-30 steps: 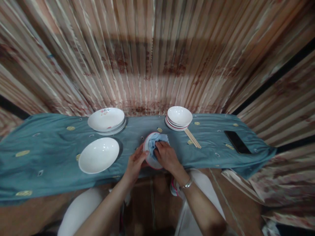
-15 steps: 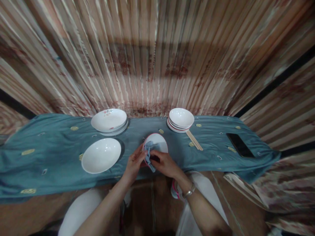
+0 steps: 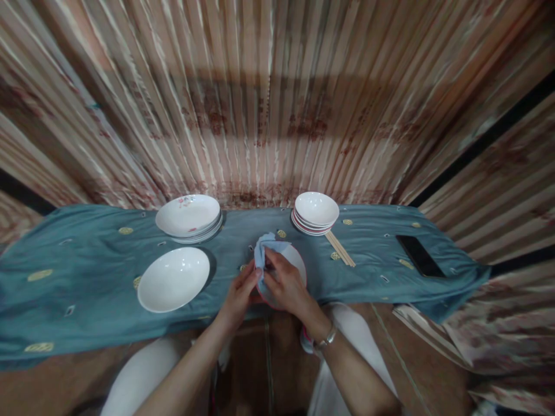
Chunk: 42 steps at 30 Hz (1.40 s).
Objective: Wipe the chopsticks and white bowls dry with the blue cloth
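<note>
A white bowl with a red rim (image 3: 297, 261) is held over the near part of the table, its inside turned up towards me. My left hand (image 3: 243, 288) grips its left edge, thumb on the rim and the other fingers hidden underneath. A light blue cloth (image 3: 265, 248) lies over the bowl's left rim. My right hand (image 3: 284, 282) is closed on the cloth inside the bowl; its fingertips are partly covered by the cloth.
On the blue-green tablecloth (image 3: 95, 277) stand a stack of plates (image 3: 188, 215), a single large white bowl (image 3: 174, 278) and a stack of small bowls (image 3: 315, 211). Chopsticks (image 3: 340, 249) and a black phone (image 3: 420, 255) lie to the right. Pleated curtains (image 3: 269, 115) hang behind.
My right hand has moved the cloth up to the bowl's far left rim, where it is spread wider. The bowl has shifted slightly right and nearer to me.
</note>
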Each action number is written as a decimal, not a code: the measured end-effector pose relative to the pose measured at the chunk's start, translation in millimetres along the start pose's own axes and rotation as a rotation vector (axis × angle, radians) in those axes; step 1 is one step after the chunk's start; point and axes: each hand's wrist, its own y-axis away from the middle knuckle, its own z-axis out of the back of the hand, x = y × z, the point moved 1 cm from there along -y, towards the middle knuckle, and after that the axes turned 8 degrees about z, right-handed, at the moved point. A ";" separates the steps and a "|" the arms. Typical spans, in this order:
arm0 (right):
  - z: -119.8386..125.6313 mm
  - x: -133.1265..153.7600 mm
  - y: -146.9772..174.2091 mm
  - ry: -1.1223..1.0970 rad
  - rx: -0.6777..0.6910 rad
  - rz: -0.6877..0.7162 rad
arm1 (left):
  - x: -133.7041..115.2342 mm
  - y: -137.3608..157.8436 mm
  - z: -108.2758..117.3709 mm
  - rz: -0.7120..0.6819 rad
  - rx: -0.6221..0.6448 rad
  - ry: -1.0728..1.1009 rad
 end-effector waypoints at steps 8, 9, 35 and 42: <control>9.4 -16.6 -7.9 0.300 -0.080 0.007 | -3.3 5.4 -8.3 -0.036 0.001 -0.088; 11.5 -18.9 -8.9 0.342 -0.091 0.000 | -4.2 6.3 -8.9 -0.039 0.006 -0.100; 33.8 -52.0 -7.1 0.372 0.188 -0.432 | -20.2 5.5 9.1 -0.230 -0.146 -0.066; 26.1 -57.8 -2.3 0.007 0.230 -0.544 | -28.2 8.9 11.0 -0.218 -0.182 -0.056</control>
